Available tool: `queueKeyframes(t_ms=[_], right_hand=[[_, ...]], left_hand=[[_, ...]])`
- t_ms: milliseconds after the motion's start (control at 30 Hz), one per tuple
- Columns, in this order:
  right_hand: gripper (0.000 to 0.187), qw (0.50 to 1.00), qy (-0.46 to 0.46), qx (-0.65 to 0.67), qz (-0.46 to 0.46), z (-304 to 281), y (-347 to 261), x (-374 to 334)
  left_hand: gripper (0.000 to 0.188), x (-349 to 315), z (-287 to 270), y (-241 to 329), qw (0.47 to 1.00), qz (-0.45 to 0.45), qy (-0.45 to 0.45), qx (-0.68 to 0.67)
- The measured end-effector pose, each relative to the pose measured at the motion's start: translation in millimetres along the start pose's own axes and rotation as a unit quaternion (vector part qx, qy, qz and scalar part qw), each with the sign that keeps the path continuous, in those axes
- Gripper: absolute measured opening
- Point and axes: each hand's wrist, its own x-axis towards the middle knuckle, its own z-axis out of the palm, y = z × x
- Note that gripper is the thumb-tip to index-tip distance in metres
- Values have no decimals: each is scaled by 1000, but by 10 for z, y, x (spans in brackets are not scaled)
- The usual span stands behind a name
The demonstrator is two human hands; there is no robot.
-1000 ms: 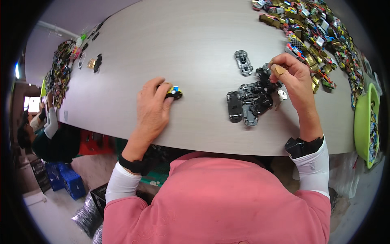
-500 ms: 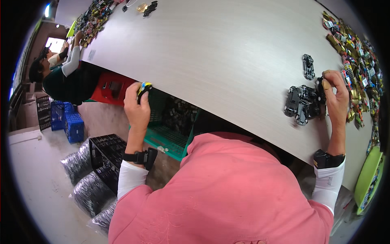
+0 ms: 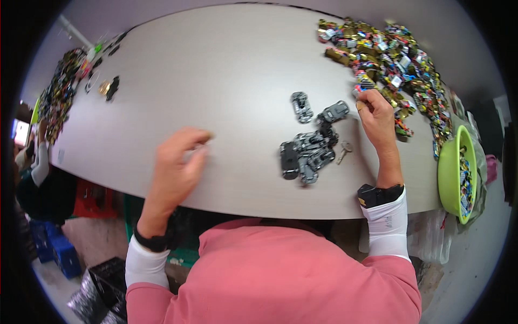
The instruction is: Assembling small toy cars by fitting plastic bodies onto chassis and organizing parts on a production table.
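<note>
Several glossy black and grey toy car bases (image 3: pixel 313 150), boxy with rounded ends, lie clustered right of the frame's centre, beside a shiny metal key (image 3: pixel 344 151). Just right of them, the right hand (image 3: pixel 379 116) has its fingertips drawn together near a heap of toy cars (image 3: pixel 391 56), gold and multicoloured, at upper right; I cannot tell whether it grips anything. Left of centre, the blurred left hand (image 3: pixel 181 164) is loosely open, thumb and forefinger apart, nothing visible between them. The smooth, pale table (image 3: pixel 216 81) meets a lilac-grey wall (image 3: pixel 124 13) at the top. A green plastic tub (image 3: pixel 449 175) stands at far right.
</note>
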Motion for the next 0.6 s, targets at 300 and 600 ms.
queueKeyframes(t_ms=[300,600], right_hand=[[14,994,84,-65,30,-448,363,53],[23,972,-10,-227,-58,-125,209,113]], left_hand=[[35,1335,1130,443,917,241,-254,190],[12,1201,932,236,984,81,-130,95]])
